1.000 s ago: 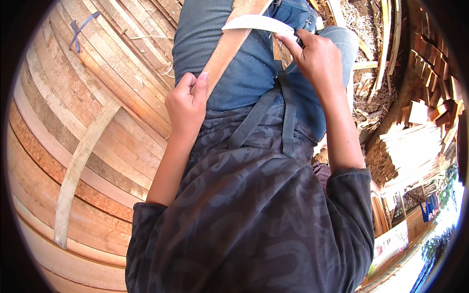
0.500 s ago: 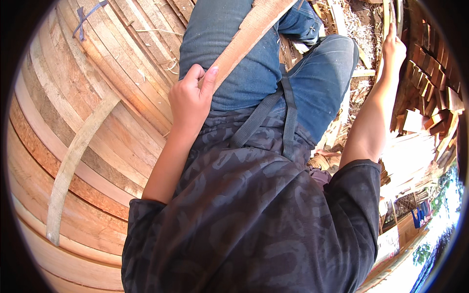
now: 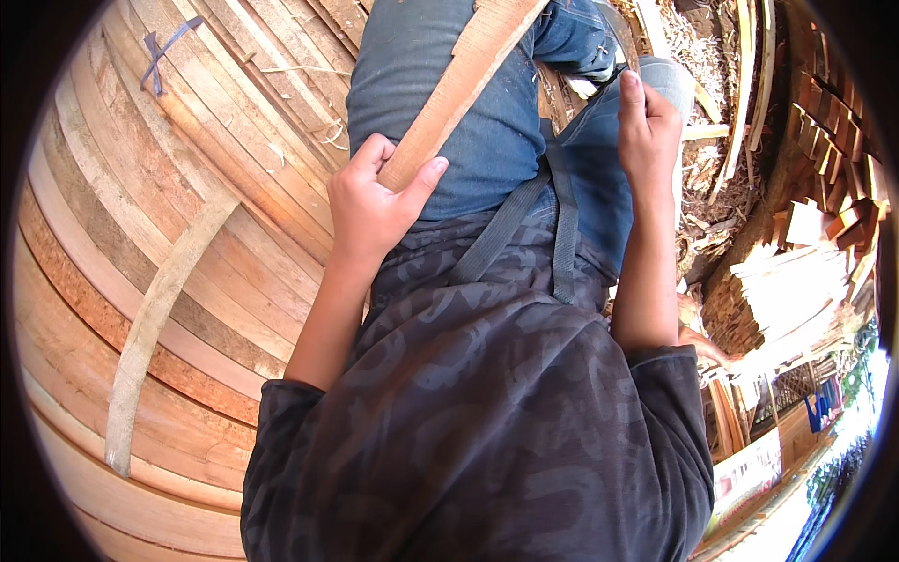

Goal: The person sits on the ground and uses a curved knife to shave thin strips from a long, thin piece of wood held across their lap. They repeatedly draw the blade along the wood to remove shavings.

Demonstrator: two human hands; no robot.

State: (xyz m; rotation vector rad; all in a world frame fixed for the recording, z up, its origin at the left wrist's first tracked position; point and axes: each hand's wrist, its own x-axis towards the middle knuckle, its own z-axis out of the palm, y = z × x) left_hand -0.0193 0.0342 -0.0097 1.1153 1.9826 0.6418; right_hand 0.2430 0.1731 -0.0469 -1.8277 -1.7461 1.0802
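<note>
My left hand (image 3: 375,197) grips the near end of a flat wooden board (image 3: 459,98), thumb on one side and fingers on the other. The board slants up and away over my jeans-clad left thigh, and its left edge has a ragged notch. My right hand (image 3: 649,136) is closed beside my right knee, thumb pointing up. A small dark bit shows by its thumb, but what those fingers hold is hidden. A gap separates my right hand from the board.
Long planks (image 3: 197,272) lie side by side at the left, with a short pale strip (image 3: 169,328) across them. A dark tie (image 3: 164,56) rests farther off. Shavings (image 3: 712,94) and stacked wood pieces (image 3: 833,178) are at the right.
My right hand has swung inward from the far right to beside my right knee. The board's near end and my left hand have shifted slightly right and nearer.
</note>
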